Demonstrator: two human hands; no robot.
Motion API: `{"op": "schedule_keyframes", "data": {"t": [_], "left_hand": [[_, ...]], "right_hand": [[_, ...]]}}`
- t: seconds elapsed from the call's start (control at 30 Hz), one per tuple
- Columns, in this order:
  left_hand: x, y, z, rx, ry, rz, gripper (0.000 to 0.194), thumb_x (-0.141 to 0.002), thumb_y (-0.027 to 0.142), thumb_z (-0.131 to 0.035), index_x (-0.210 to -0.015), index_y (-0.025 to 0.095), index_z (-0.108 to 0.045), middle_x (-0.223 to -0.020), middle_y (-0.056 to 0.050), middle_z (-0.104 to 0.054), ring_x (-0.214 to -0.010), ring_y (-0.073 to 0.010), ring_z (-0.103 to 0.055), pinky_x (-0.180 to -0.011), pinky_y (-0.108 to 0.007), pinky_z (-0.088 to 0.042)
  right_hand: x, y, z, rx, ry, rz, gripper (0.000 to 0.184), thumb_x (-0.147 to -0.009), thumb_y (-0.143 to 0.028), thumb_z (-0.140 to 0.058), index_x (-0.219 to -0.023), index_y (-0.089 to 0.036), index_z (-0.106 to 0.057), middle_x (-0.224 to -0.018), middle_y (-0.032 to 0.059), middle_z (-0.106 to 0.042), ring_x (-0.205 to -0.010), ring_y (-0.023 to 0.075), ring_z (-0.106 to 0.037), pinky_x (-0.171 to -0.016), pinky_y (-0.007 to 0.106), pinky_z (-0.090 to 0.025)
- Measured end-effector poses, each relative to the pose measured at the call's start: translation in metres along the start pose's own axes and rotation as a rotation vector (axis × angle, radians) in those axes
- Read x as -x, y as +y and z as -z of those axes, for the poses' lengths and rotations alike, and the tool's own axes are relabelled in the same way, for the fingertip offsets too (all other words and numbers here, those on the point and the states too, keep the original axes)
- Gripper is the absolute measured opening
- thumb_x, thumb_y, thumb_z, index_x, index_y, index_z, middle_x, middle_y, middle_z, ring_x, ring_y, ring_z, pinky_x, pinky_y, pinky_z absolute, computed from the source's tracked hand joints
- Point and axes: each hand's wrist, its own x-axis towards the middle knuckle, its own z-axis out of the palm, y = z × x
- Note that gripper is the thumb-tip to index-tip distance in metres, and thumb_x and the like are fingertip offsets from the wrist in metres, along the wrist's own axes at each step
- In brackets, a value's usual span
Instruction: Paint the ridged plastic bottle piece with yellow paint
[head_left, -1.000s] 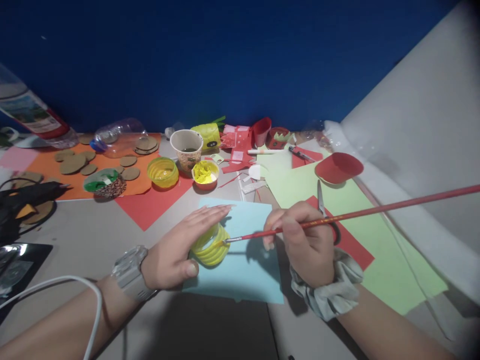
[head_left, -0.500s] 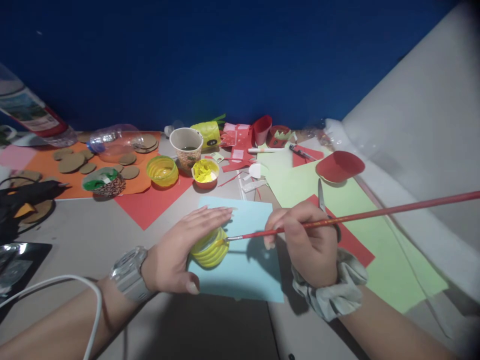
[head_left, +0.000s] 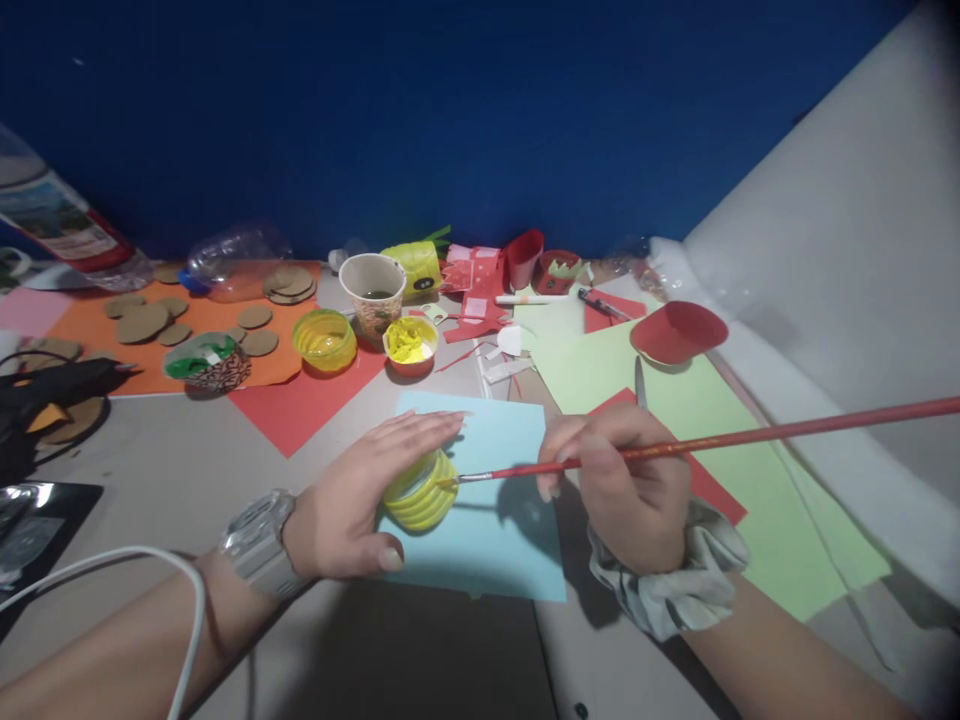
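Observation:
My right hand (head_left: 622, 490) pinches a red paintbrush (head_left: 720, 441), its handle running off to the right edge. The brush tip touches the side of a ridged, yellow-painted plastic bottle piece (head_left: 429, 505), which lies on a light blue sheet of paper (head_left: 495, 550). My left hand (head_left: 375, 495) steadies this piece, fingers stretched over its far side and thumb at its near side. Part of the piece is hidden under the palm. Beyond my hands stand a small cup of yellow paint (head_left: 409, 345), a ridged yellow cup (head_left: 324, 342) and a paper cup of dark liquid (head_left: 373, 295).
Cardboard discs (head_left: 142, 323) and a clear bottle (head_left: 240, 265) lie on orange paper at left, near a black glue gun (head_left: 67, 385). Scissors (head_left: 640, 382) and a red cut piece (head_left: 680, 333) rest at right on green paper (head_left: 810, 540). A white cable (head_left: 191, 575) crosses my left forearm.
My right hand has shifted slightly right, and the brush handle has tilted a little lower. The tip stays on the yellow bottle piece. My left hand has barely moved.

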Motion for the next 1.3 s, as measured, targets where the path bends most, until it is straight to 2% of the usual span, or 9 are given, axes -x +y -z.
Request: {"op": "schedule_keyframes", "data": {"t": [0.17, 0.33, 0.53, 0.67, 0.83, 1.0, 1.17, 1.3], "left_hand": [[-0.0006, -0.0009, -0.0015, -0.004, 0.003, -0.012, 0.091, -0.088, 0.085, -0.029, -0.158, 0.027, -0.032, -0.161, -0.010, -0.041, -0.145, -0.0338, -0.043, -0.124, -0.046, -0.024], [0.0007, -0.0010, -0.0019, -0.013, 0.003, -0.005, 0.094, -0.088, 0.086, -0.027, -0.157, 0.024, -0.033, -0.161, -0.013, -0.040, -0.146, -0.0362, -0.041, -0.124, -0.049, -0.025], [-0.0008, 0.0008, -0.0020, -0.009, 0.006, -0.013, 0.091, -0.089, 0.084, -0.027, -0.158, 0.025, -0.032, -0.161, -0.013, -0.040, -0.145, -0.0360, -0.042, -0.124, -0.050, -0.026], [-0.0016, 0.0016, -0.0014, -0.013, 0.004, 0.006, 0.091, -0.088, 0.084, -0.030, -0.157, 0.024, -0.033, -0.160, -0.014, -0.040, -0.145, -0.0376, -0.042, -0.123, -0.052, -0.025], [-0.0018, 0.0027, -0.0004, -0.012, -0.010, 0.013, 0.092, -0.088, 0.085, -0.030, -0.157, 0.024, -0.033, -0.160, -0.014, -0.040, -0.145, -0.0369, -0.041, -0.123, -0.051, -0.024], [-0.0016, 0.0011, -0.0012, 0.001, -0.011, 0.015, 0.093, -0.088, 0.085, -0.030, -0.157, 0.023, -0.033, -0.161, -0.015, -0.039, -0.146, -0.0375, -0.040, -0.124, -0.052, -0.023], [0.0000, -0.0005, -0.0018, 0.007, -0.022, 0.008, 0.095, -0.087, 0.086, -0.029, -0.158, 0.024, -0.031, -0.162, -0.014, -0.038, -0.146, -0.0379, -0.040, -0.124, -0.053, -0.021], [0.0010, -0.0002, -0.0019, -0.006, -0.023, 0.018, 0.096, -0.086, 0.086, -0.029, -0.158, 0.023, -0.032, -0.161, -0.015, -0.039, -0.146, -0.0388, -0.040, -0.125, -0.054, -0.021]], "right_hand": [[0.0008, -0.0010, -0.0010, -0.030, -0.095, 0.000, 0.016, -0.099, -0.019, -0.055, -0.087, -0.022, -0.065, -0.066, 0.0004, -0.067, -0.053, 0.0137, -0.063, -0.048, 0.026, -0.051], [0.0015, -0.0006, 0.0008, 0.023, 0.055, -0.040, 0.021, -0.100, -0.018, -0.053, -0.081, -0.022, -0.061, -0.063, -0.0016, -0.064, -0.052, 0.0121, -0.059, -0.048, 0.025, -0.048], [0.0017, -0.0001, 0.0016, 0.004, -0.057, -0.003, 0.018, -0.100, -0.020, -0.053, -0.086, -0.023, -0.063, -0.064, -0.0009, -0.064, -0.051, 0.0137, -0.060, -0.046, 0.027, -0.047], [-0.0005, 0.0006, 0.0028, 0.038, 0.042, -0.032, 0.019, -0.101, -0.019, -0.053, -0.083, -0.022, -0.061, -0.064, -0.0016, -0.064, -0.051, 0.0121, -0.059, -0.049, 0.026, -0.047], [-0.0030, 0.0013, 0.0032, 0.020, -0.008, 0.011, 0.020, -0.100, -0.021, -0.055, -0.080, -0.022, -0.060, -0.062, -0.0020, -0.063, -0.050, 0.0123, -0.059, -0.046, 0.025, -0.045], [-0.0033, 0.0014, 0.0042, 0.026, 0.098, -0.081, 0.020, -0.101, -0.021, -0.055, -0.082, -0.024, -0.062, -0.063, -0.0020, -0.064, -0.051, 0.0127, -0.059, -0.047, 0.026, -0.045], [-0.0033, -0.0005, 0.0030, -0.034, 0.027, -0.075, 0.020, -0.100, -0.025, -0.056, -0.080, -0.024, -0.061, -0.063, -0.0018, -0.064, -0.048, 0.0134, -0.058, -0.043, 0.027, -0.044], [-0.0051, 0.0001, 0.0033, 0.021, 0.131, -0.111, 0.022, -0.100, -0.023, -0.056, -0.078, -0.024, -0.061, -0.059, -0.0028, -0.063, -0.051, 0.0134, -0.060, -0.048, 0.028, -0.048]]}}
